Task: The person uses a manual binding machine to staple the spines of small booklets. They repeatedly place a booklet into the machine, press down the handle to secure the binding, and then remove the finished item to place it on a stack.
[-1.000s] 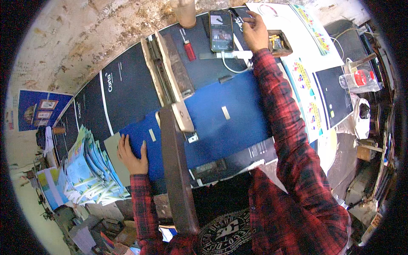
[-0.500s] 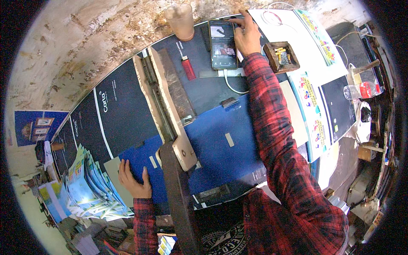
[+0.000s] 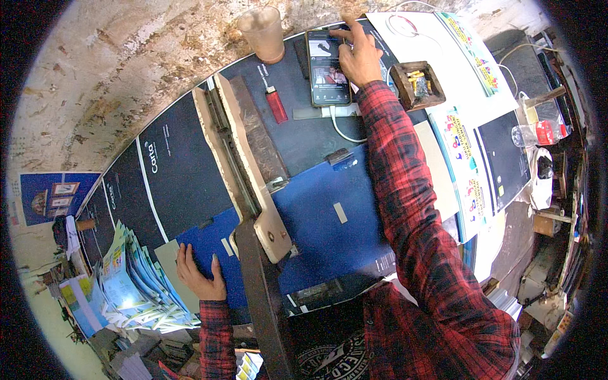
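Observation:
My right hand (image 3: 361,60) reaches over a smartphone (image 3: 323,66) lying at the far side of the table. Its index finger stretches over the upper part of the lit screen; I cannot tell whether the tip touches. A white cable (image 3: 337,126) runs from the phone's near end. My left hand (image 3: 201,275) rests flat with spread fingers on a blue sheet (image 3: 323,221) at the near left, beside a grey board strip (image 3: 170,254). Between my arms stands a long wood-and-metal tool (image 3: 253,171) with a dark arm (image 3: 261,291) toward me.
A cloudy plastic cup (image 3: 262,38) and a red lighter (image 3: 276,106) are left of the phone. To its right sits a wooden ashtray (image 3: 427,101) with butts. Printed booklets (image 3: 126,278) pile up at the left; printed sheets (image 3: 465,158) and a plastic bottle (image 3: 538,134) lie right.
My right hand has shifted from the phone's right edge onto its screen, index finger now across the top. The screen picture has changed. My left hand stays in place.

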Motion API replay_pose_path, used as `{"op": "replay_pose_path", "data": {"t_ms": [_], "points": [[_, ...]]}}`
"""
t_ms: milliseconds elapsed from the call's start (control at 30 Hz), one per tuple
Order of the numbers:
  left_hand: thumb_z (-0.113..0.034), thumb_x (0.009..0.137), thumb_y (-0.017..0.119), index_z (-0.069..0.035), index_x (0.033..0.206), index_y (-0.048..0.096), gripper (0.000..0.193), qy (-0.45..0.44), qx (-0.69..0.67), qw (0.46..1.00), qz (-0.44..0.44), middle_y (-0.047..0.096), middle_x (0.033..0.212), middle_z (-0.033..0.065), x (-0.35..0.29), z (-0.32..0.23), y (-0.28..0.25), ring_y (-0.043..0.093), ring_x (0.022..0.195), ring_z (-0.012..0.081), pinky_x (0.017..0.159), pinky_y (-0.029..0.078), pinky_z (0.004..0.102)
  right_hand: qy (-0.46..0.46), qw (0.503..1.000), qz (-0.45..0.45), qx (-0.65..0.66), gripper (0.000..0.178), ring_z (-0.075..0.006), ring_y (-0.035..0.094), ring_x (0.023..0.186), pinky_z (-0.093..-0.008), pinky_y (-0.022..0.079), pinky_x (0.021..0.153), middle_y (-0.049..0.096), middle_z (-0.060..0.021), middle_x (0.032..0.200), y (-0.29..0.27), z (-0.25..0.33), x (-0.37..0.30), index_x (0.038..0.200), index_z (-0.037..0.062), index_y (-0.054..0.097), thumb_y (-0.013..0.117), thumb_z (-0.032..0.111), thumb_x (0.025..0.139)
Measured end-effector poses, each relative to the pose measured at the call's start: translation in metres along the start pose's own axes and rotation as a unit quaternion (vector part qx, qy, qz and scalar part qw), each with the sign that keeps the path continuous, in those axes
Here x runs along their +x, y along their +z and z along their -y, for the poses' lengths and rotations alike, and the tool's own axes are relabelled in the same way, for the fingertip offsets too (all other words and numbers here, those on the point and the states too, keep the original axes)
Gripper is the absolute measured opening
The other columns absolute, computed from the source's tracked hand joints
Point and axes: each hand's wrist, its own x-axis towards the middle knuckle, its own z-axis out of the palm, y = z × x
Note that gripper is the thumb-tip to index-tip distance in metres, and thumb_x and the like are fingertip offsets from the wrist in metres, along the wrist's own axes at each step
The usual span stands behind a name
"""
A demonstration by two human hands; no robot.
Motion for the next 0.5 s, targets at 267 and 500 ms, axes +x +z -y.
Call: {"op": "replay_pose_path", "data": {"t_ms": [267, 500], "points": [[-0.035, 0.090, 0.065, 0.000, 0.137, 0.050, 0.061, 0.000, 0.002, 1.000, -0.006, 0.045, 0.147, 0.0201, -0.001, -0.002, -0.002, 0.039, 0.137, 0.0398, 0.114, 0.025, 0.0510, -0.002, 0.999, -0.040, 0.022, 0.055, -0.0289, 0.062, 0.111, -0.0432, 0.042, 0.102, 0.072, -0.0013, 0.120, -0.011, -0.003, 0.009, 0.138, 0.0134, 0.049, 0.055, 0.008, 0.084], [-0.032, 0.088, 0.068, 0.000, 0.138, 0.050, 0.061, 0.001, 0.006, 1.000, -0.010, 0.046, 0.146, 0.0204, -0.001, -0.002, -0.001, 0.042, 0.134, 0.0399, 0.113, 0.027, 0.0513, 0.038, 0.988, -0.091, 0.116, 0.057, -0.0379, 0.064, 0.099, -0.0477, 0.049, 0.090, 0.071, -0.0178, 0.107, -0.051, 0.037, -0.010, 0.133, 0.0034, 0.051, 0.068, 0.023, 0.081]]}}
